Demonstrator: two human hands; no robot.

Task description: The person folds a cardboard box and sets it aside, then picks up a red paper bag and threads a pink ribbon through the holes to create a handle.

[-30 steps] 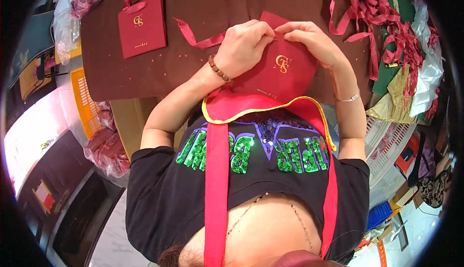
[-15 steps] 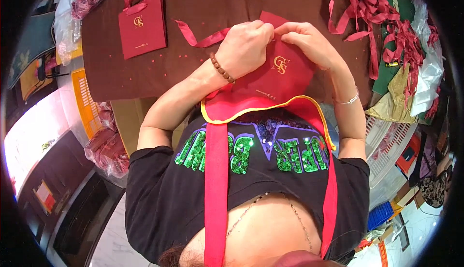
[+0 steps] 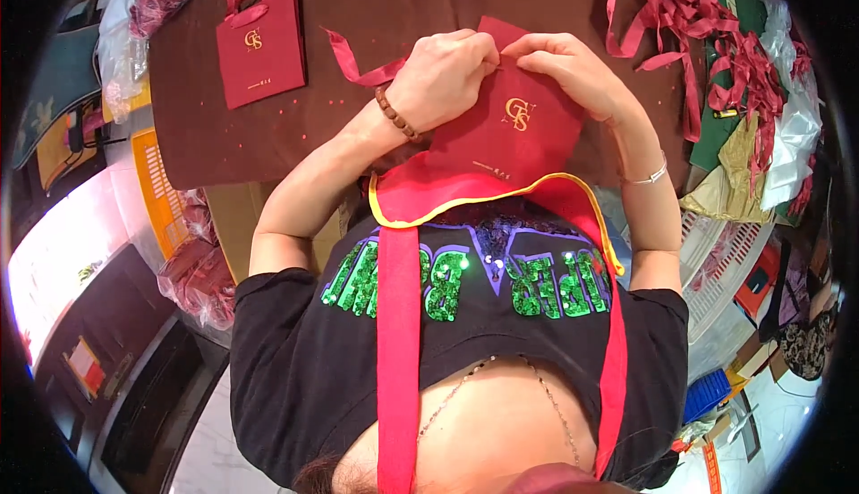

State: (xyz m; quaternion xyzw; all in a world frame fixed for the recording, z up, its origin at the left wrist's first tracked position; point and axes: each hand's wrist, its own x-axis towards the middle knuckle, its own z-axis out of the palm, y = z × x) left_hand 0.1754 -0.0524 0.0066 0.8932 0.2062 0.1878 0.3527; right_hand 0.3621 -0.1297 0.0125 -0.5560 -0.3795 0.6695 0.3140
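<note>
A dark red paper bag [image 3: 514, 140] with gold print lies tilted at the table's near edge, its lower part against my red apron. My left hand [image 3: 443, 78] is closed over the bag's upper left part. A red ribbon [image 3: 362, 69] runs out from under it to the left, and its fingertips pinch close to the bag's top. From the right, my right hand [image 3: 573, 69] reaches over the bag with thumb and fingers pressed together. What it pinches is too small to make out. The two hands' fingertips are slightly apart.
A red paper bag with ribbon handles [image 3: 261, 55] lies on the brown-covered table [image 3: 201, 149] at the left. Loose red ribbons [image 3: 667, 29] are heaped at the right, beside clear plastic wrap [image 3: 792, 149]. White plastic crates [image 3: 720, 252] stand below the table's right side.
My left hand has shifted slightly left, and its fingertips have drawn a little apart from the right hand's. The bag stays almost where it was.
</note>
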